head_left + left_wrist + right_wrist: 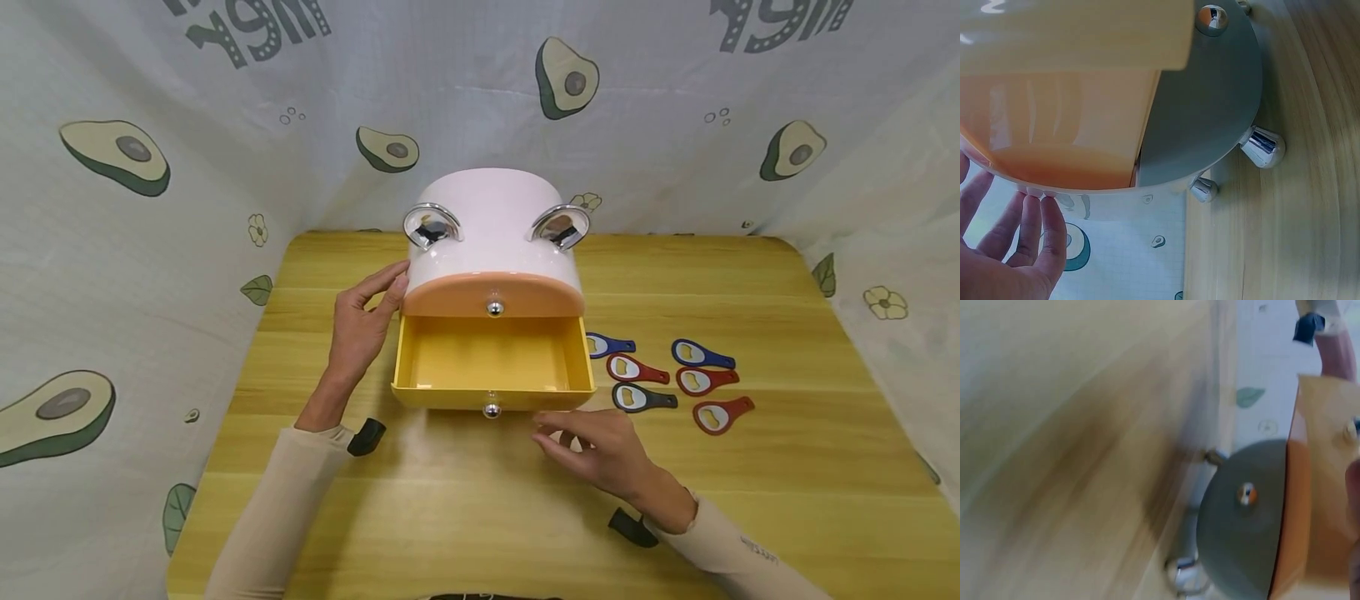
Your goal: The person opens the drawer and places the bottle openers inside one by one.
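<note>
A white rounded drawer box (495,221) with chrome ears (564,225) stands mid-table. Below its orange top front (453,296), a yellow drawer (442,399) is pulled out, its inside bare. Fingertips of my left hand (358,333) rest along the box's left side, fingers fairly straight in the left wrist view. My right hand (615,450) is just in front of the drawer's right front corner, fingers loosely bent and holding nothing. Under the drawer, a grey front (1210,106) with a chrome knob (1212,20) shows in the left wrist view.
Several bottle openers lie right of the box, including a black one (645,397), a blue one (701,353) and a red one (722,414). A curtain with avocado prints (480,100) hangs behind and beside the wooden table (810,467).
</note>
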A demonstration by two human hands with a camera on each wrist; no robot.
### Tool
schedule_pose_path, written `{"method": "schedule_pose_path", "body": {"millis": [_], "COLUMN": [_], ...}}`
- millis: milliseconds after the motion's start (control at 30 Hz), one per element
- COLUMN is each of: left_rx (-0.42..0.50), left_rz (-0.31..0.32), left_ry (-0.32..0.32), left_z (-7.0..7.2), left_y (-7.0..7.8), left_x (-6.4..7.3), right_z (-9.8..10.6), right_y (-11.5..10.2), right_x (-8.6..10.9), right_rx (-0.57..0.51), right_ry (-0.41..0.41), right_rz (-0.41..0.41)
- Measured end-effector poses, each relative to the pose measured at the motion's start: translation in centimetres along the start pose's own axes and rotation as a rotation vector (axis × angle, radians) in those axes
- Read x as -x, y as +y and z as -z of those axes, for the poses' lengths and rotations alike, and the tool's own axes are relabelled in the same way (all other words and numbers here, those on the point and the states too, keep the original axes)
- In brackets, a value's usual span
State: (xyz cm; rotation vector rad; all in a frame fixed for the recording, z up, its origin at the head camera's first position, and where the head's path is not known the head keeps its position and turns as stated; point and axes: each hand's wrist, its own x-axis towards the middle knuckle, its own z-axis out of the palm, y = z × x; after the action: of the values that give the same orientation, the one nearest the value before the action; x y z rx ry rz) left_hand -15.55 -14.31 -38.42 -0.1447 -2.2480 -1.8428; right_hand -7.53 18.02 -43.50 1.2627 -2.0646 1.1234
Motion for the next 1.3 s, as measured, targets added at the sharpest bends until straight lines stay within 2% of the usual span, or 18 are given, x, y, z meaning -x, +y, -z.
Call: {"method": "schedule_pose_path", "body": {"millis": [100, 200, 300, 433, 633, 800, 967, 1167, 1300], "left_rx": [0.001, -0.011, -0.02, -0.011, -0.012, -0.011, 0.003, 0.003, 0.0], "left_rz": [0.001, 0.004, 0.006, 0.005, -0.006, -0.008, -0.008, -0.006, -0.005], "left_ry": [-0.002, -0.003, -0.003, 0.005, 0.011, 0.013, 0.008, 0.01, 0.01], "left_z": [0.0, 0.1, 0.3, 0.3, 0.3, 0.3, 0.1, -0.1, -0.1], "left_y": [-0.1, -0.1, -0.2, -0.3, -0.3, -0.2, -0.2, -0.2, -0.1], "left_x": [0.1, 0.2, 0.4, 0.4, 0.3, 0.3, 0.2, 0.1, 0.1], "right_z": [1.4, 2.9, 4.8, 7.4, 10.2, 11.1, 11.3, 11.2, 11.0], "right_y": [0.9, 1.9, 2.9, 4.8, 7.8, 9.3, 9.9, 10.3, 10.6], "right_x": [0.7, 1.6, 2.7, 3.8, 4.8, 5.4, 5.8, 6.4, 7.0], "right_rx": [-0.057, -0.11, -0.109, -0.052, 0.013, 0.092, 0.175, 0.22, 0.218], "right_ry": [-0.075, -0.17, -0.263, -0.348, -0.439, -0.531, -0.577, -0.598, -0.576], "right_rz": [0.039, 0.03, -0.069, -0.204, -0.326, -0.4, -0.413, -0.471, -0.47]}}
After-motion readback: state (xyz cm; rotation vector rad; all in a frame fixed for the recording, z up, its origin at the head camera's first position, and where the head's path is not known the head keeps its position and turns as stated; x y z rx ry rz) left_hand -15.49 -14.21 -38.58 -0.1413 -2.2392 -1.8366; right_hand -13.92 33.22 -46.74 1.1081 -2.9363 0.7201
